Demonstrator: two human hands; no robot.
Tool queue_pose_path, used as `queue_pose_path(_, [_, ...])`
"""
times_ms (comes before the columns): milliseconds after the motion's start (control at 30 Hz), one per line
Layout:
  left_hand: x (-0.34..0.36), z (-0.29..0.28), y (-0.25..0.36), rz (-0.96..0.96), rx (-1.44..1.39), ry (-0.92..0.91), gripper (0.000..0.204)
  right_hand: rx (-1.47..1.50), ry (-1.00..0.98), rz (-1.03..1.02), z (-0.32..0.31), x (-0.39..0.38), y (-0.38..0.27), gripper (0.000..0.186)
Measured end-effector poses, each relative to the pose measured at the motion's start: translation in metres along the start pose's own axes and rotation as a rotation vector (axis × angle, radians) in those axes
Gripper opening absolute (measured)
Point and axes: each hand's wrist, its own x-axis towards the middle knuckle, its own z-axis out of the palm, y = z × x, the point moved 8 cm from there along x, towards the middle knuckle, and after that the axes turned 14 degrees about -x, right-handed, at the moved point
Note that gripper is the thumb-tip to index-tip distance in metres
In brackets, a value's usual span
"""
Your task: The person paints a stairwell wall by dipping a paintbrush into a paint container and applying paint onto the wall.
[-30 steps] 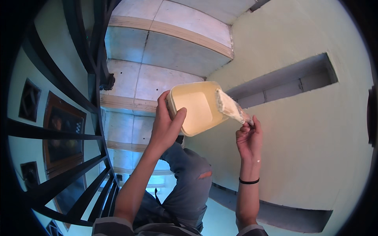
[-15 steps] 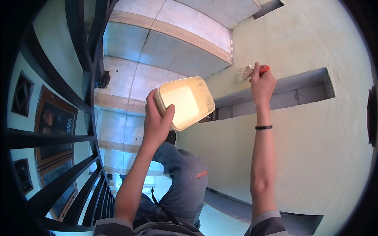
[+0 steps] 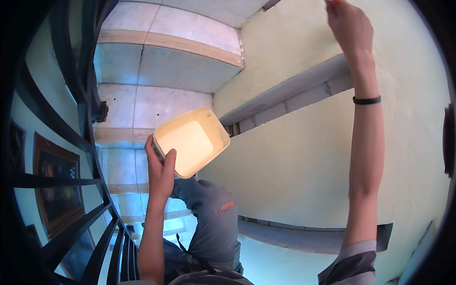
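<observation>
- Pale tiled stairs (image 3: 173,100) with ridged beige edge strips run up the view beside a smooth, yellow-green plastered wall (image 3: 285,171); the fisheye rim swallows the corners in black.
- Dark metal railing (image 3: 91,126) bends along the left and cuts across a brown-framed dark panel (image 3: 58,185), whose inner shapes are too murky to identify.
- Grasped in the left hand (image 3: 161,173), a rounded rectangular cream-yellow plastic container (image 3: 216,133) is held over the stairs, left of the view's centre. The thumb lies over the near rim; the other fingers are mostly hidden behind the outer side.
- Pale cream contents (image 3: 189,145) cover the bottom of the container, too bright and even for their depth to be judged.
- Raised at the upper edge in front of the wall, the right hand (image 3: 352,31) has its fingers curled round a red tool handle (image 3: 337,2). The picture's edge crops the fingertips and the rest of the tool, so its working end cannot be made out.
- A narrow black band (image 3: 366,100) circles the right wrist; the raised arm hides the right end of a long grey wall recess (image 3: 289,105).
- Torn blue-grey jeans (image 3: 216,237) show below, partly covered by the container.
- Small pale dots on the panel are too tiny to tell; any print on the container's outer side is unreadable at this angle.
</observation>
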Motion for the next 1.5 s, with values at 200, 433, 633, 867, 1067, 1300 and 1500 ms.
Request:
queue_pose_path(200, [-0.011, -0.003, 0.007, -0.012, -0.034, 0.02, 0.066, -0.444, -0.164, -0.568, 0.122, -0.069, -0.15, 0.019])
queue_pose_path(433, [-0.017, -0.018, -0.001, 0.004, -0.037, 0.002, 0.065, -0.196, -0.189, -0.663, 0.12, -0.191, -0.262, 0.049])
queue_pose_path(633, [-0.019, -0.025, 0.004, -0.026, -0.047, 0.015, 0.066, 0.319, -0.12, -0.481, 0.108, -0.211, -0.285, 0.04])
queue_pose_path(867, [-0.029, -0.034, 0.006, -0.023, 0.003, 0.029, 0.065, 0.463, -0.495, -0.105, 0.161, -0.143, -0.172, 0.037])
queue_pose_path(1067, [-0.029, -0.016, 0.01, -0.038, -0.013, -0.005, 0.066, 0.091, -0.161, -0.166, 0.089, 0.012, -0.045, 0.041])
queue_pose_path(1300, [-0.029, -0.009, 0.006, -0.049, -0.045, -0.029, 0.068, -0.19, 0.117, -0.404, 0.04, 0.015, -0.077, 0.031])
queue_pose_path(1500, [-0.037, -0.028, 0.012, -0.077, -0.043, 0.024, 0.069, -0.164, -0.001, -0.665, 0.126, -0.144, -0.213, 0.022])
